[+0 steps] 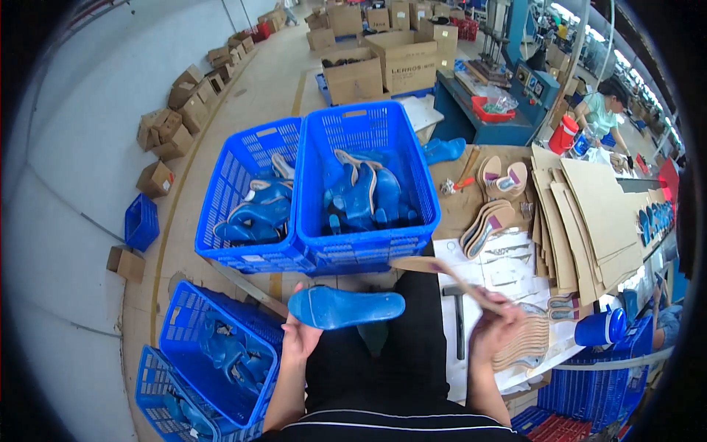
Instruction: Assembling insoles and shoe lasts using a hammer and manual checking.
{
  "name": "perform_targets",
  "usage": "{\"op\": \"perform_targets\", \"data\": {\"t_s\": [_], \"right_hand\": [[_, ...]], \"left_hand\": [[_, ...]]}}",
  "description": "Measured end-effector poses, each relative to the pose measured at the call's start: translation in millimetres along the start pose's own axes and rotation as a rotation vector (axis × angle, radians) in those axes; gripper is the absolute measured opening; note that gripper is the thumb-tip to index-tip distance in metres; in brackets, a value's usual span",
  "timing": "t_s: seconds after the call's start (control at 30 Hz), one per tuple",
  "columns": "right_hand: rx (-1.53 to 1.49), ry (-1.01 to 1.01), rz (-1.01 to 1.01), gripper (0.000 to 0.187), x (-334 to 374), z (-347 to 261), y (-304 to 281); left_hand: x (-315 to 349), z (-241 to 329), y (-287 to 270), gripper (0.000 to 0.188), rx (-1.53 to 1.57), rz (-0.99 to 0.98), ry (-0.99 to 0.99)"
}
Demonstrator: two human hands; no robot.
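My left hand is closed round the heel end of a blue shoe last, its flat bottom facing up, above my lap. In my right hand is a thin tan insole, tilted, its far end reaching toward the last but apart from it. A row of stacked insoles lies on the white-papered table just beside my right hand. Left of that hand, a hammer rests on the paper. More insoles lie farther back on the table.
Two blue crates ahead hold blue lasts, some with insoles on them. Lower left, another crate holds more lasts. Cardboard sheets and a blue jug are on the right. A co-worker sits at the far right.
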State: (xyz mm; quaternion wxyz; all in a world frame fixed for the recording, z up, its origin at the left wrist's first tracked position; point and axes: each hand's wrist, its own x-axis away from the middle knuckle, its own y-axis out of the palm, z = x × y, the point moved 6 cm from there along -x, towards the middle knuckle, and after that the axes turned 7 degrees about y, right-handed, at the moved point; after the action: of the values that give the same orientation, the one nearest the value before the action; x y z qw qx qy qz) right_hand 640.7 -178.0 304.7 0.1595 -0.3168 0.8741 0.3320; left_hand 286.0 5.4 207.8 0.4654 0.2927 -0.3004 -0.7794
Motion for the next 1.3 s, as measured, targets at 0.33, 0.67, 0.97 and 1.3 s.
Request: {"op": "perform_targets", "data": {"t_s": [0.33, 0.67, 0.97, 1.3], "right_hand": [[0.441, -0.092, -1.204, 0.046, 25.2, 39.5, 125.1], [0.553, -0.073, -1.33, 0.053, 30.5, 54.4, 103.6], [0.58, 0.398, -1.042, 0.062, 29.2, 77.0, 102.7], [0.51, 0.494, -1.01, 0.064, 27.5, 94.8, 93.1]], "left_hand": [[-8.8, 31.5, -7.3, 0.086, -0.436, 0.22, 0.052], [-13.3, 30.0, -3.5, 0.06, -0.16, 0.199, 0.091], [-11.8, 28.1, -12.8, 0.042, -0.18, 0.325, 0.107], [-25.2, 95.4, 90.1, 0.042, -1.514, -0.521, 0.201]]}}
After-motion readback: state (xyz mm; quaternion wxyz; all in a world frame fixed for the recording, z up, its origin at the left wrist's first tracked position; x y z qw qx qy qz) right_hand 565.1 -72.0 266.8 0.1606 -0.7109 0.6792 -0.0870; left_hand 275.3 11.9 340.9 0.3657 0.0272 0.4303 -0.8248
